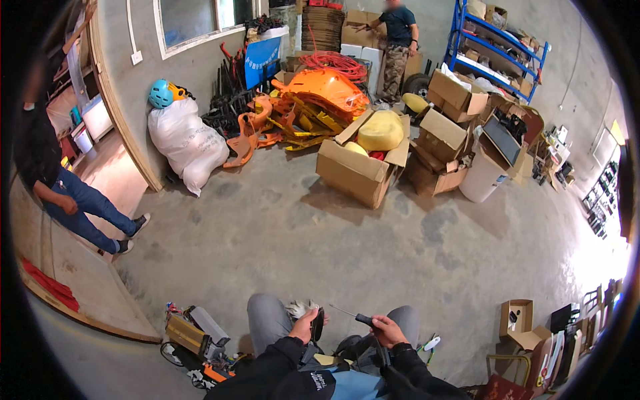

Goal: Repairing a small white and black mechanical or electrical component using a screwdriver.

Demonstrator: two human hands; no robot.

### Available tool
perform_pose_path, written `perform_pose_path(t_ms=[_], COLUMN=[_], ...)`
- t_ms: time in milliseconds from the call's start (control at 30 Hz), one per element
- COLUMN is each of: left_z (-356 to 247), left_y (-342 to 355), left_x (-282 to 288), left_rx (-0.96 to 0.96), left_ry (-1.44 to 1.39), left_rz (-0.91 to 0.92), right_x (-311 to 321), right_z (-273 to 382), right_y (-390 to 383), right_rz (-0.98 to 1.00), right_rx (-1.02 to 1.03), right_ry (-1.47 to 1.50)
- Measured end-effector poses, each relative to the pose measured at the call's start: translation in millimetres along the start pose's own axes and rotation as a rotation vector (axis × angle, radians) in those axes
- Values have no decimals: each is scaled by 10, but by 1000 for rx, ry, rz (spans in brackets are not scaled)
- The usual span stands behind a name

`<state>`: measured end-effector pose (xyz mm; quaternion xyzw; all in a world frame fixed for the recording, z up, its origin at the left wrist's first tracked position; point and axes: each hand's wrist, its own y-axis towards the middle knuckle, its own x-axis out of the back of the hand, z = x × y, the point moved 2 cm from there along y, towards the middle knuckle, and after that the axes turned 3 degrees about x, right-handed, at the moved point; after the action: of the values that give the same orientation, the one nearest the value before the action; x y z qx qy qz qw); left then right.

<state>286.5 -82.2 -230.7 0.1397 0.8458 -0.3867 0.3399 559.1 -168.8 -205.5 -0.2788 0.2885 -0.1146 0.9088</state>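
Observation:
Low in the head view, above my lap, my right hand [389, 331] is closed round a screwdriver [363, 320]. It has a dark handle, and its thin metal shaft points up and left, toward my other hand. My left hand [304, 326] grips a small dark object [320, 324], too small and partly hidden to name. The screwdriver's tip ends a little to the right of that object, apart from it. Something whitish [299, 308] lies just beyond my left hand, between my knees.
Gold and silver metal units [190, 332] with cables lie left of my legs. An open small carton [517, 318] is at right. Ahead stand a large carton [353, 175], orange plastic panels [330, 90] and a white sack [187, 137]. People stand at the left doorway and far back.

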Motion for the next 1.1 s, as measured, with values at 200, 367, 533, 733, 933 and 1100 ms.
perform_pose_path(t_ms=[200,367,533,733,933,1100], left_z=[58,45,31,27,56,51], left_y=[61,69,53,62,87,68], left_x=[40,23,-13,37,55,44], left_rx=[24,15,16,21,32,14], left_ry=[-7,-16,31,32,22,17], left_rz=[22,6,27,9,-13,0], right_x=[78,32,28,31,32,25], right_z=[-36,7,6,-4,-8,-2], right_y=[-63,-87,2,-7,-21,-39], right_rz=[-41,-14,-14,-24,-18,-16], right_rx=[-17,-12,-32,-51,-62,-45], right_ry=[-14,18,12,44,55,23])
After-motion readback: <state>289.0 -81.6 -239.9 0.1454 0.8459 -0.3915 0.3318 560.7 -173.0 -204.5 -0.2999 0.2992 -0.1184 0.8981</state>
